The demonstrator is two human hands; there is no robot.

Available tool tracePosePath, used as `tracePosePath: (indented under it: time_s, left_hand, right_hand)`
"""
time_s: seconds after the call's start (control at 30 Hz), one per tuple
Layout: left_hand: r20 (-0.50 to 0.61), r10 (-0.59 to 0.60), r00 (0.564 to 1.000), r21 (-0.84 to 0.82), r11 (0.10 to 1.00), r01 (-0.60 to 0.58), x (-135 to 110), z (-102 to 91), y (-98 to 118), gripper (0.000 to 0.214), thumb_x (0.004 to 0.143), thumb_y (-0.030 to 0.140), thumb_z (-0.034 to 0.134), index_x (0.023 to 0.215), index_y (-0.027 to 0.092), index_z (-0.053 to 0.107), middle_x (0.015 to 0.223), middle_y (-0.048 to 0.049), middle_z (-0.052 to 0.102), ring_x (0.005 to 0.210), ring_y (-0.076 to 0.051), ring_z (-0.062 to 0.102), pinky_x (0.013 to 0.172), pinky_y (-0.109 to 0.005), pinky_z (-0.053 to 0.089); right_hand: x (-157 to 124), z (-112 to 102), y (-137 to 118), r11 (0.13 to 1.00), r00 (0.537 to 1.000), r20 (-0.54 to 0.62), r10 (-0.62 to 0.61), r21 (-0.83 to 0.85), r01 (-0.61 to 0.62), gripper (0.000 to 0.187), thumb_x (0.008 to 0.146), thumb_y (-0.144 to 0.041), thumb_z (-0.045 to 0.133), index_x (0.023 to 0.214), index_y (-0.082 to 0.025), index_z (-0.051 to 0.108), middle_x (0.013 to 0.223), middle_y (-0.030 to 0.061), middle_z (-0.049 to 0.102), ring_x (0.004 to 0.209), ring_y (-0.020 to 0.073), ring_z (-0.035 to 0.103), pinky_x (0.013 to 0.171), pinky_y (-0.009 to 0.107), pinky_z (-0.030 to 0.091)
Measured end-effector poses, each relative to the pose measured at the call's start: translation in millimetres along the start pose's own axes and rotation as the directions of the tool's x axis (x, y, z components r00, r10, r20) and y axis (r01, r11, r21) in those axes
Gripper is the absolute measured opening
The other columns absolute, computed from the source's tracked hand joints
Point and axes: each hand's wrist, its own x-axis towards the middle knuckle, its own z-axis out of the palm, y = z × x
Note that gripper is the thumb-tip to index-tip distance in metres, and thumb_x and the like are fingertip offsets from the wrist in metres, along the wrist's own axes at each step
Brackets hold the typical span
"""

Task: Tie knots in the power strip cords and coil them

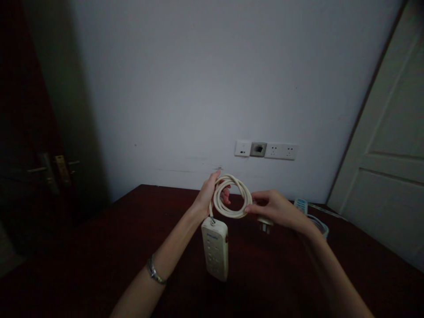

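Note:
A white power cord [234, 214] is wound into a round coil held up above the table. My left hand [208, 193] grips the coil's left side, with fingertips showing through the loop. On the right side, my right hand [270, 206] pinches the coil between thumb and fingers. The cord's plug [265, 223], prongs down, hangs below my right palm. From the cord's other end hangs a white power strip [215, 249], upright below my left hand, its socket face turned toward me. Whether its lower end touches the table is hard to tell.
The dark red table [139, 238] stands against a pale wall. A second white device with blue markings [300, 206] and a coiled pale cable [319, 226] lie at the back right. Wall sockets [281, 151] sit above the table. Doors stand at left and right.

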Motion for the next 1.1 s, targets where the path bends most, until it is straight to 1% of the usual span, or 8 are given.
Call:
tracePosePath:
  time_s: [0.2, 0.3, 0.43, 0.57, 0.73, 0.87, 0.97, 1.1]
  left_hand:
    - [-0.163, 0.128, 0.978, 0.113, 0.987, -0.111, 2.0, 0.6, -0.6, 0.039, 0.081, 0.046, 0.041, 0.063, 0.014, 0.053, 0.04, 0.0034, 0.046, 0.028, -0.008, 0.041, 0.032, -0.019, 0.036]
    - [-0.179, 0.175, 0.968, 0.141, 0.978, -0.151, 4.0, -1.1, -1.4, 0.036, 0.08, 0.044, 0.042, 0.062, 0.014, 0.052, 0.041, 0.003, 0.046, 0.029, -0.009, 0.043, 0.031, -0.02, 0.037]
    - [-0.149, 0.217, 0.965, 0.058, 0.976, -0.211, 10.9, -6.4, -2.7, 0.03, 0.079, 0.04, 0.045, 0.075, 0.013, 0.056, 0.046, 0.0026, 0.051, 0.031, -0.009, 0.044, 0.033, -0.02, 0.039]
    - [0.015, 0.097, 0.995, -0.019, 0.995, -0.097, 20.2, -15.9, -4.3, 0.033, 0.081, 0.043, 0.044, 0.087, 0.013, 0.058, 0.055, -0.001, 0.058, 0.04, -0.01, 0.052, 0.04, -0.02, 0.044]
    - [0.129, -0.173, 0.976, 0.032, 0.985, 0.17, 36.9, -31.9, -15.6, 0.045, 0.084, 0.046, 0.039, 0.071, 0.009, 0.061, 0.051, -0.0056, 0.059, 0.041, -0.012, 0.054, 0.043, -0.022, 0.042]
    - [0.164, -0.161, 0.973, 0.023, 0.987, 0.159, 50.8, -41.0, -34.1, 0.033, 0.079, 0.041, 0.053, 0.074, 0.01, 0.062, 0.062, -0.0059, 0.065, 0.051, -0.011, 0.057, 0.052, -0.021, 0.044]
    - [0.125, -0.16, 0.979, 0.052, 0.987, 0.154, 54.9, -43.7, -45.5, 0.027, 0.072, 0.036, 0.063, 0.079, 0.01, 0.064, 0.069, -0.0067, 0.067, 0.056, -0.013, 0.059, 0.056, -0.024, 0.046]
    - [0.037, -0.15, 0.988, 0.065, 0.987, 0.148, 55.2, -47.4, -53.4, 0.027, 0.069, 0.037, 0.066, 0.075, 0.011, 0.063, 0.06, -0.003, 0.063, 0.049, -0.011, 0.054, 0.049, -0.022, 0.042]
  right_hand:
    - [-0.5, 13.2, -15.6, 0.965, 0.996, 0.064, 0.063, 0.25, -0.077, 0.036, 0.074, -0.046, 0.062, 0.083, -0.011, 0.061, 0.057, -0.0002, 0.054, 0.048, 0.0083, 0.048, 0.045, 0.02, 0.035]
    - [1.2, 18.5, -18.1, 0.916, 0.991, 0.093, 0.092, 0.383, -0.121, 0.041, 0.072, -0.045, 0.064, 0.096, -0.013, 0.055, 0.059, -0.0001, 0.057, 0.046, 0.0088, 0.051, 0.043, 0.02, 0.038]
    - [5.4, 25.8, -16.7, 0.845, 0.984, 0.081, 0.159, 0.504, -0.178, 0.044, 0.066, -0.044, 0.069, 0.094, -0.013, 0.052, 0.058, -0.0002, 0.059, 0.043, 0.0089, 0.052, 0.041, 0.019, 0.038]
    - [9.9, 31.8, -11.1, 0.764, 0.978, 0.044, 0.202, 0.617, -0.185, 0.042, 0.064, -0.041, 0.071, 0.089, -0.012, 0.055, 0.057, -0.0004, 0.059, 0.043, 0.0077, 0.052, 0.039, 0.017, 0.036]
    - [16.7, 37.9, 3.2, 0.637, 0.966, -0.014, 0.258, 0.755, -0.159, 0.032, 0.065, -0.036, 0.073, 0.081, -0.012, 0.059, 0.054, -0.0009, 0.058, 0.042, 0.0073, 0.051, 0.039, 0.017, 0.039]
    - [23.6, 47.7, 17.1, 0.482, 0.92, -0.089, 0.382, 0.868, -0.116, 0.018, 0.068, -0.024, 0.072, 0.077, -0.011, 0.061, 0.054, 0.0014, 0.06, 0.044, 0.009, 0.054, 0.042, 0.018, 0.044]
    - [30.1, 60.2, 24.5, 0.366, 0.892, -0.101, 0.441, 0.928, -0.076, 0.009, 0.071, -0.017, 0.068, 0.074, -0.011, 0.062, 0.054, 0.0019, 0.06, 0.045, 0.0105, 0.055, 0.048, 0.023, 0.05]
    - [41.7, 81.1, 24.5, 0.31, 0.887, -0.08, 0.454, 0.948, -0.073, 0.009, 0.074, -0.018, 0.066, 0.079, -0.01, 0.063, 0.058, 0.0046, 0.063, 0.048, 0.0133, 0.059, 0.052, 0.026, 0.052]
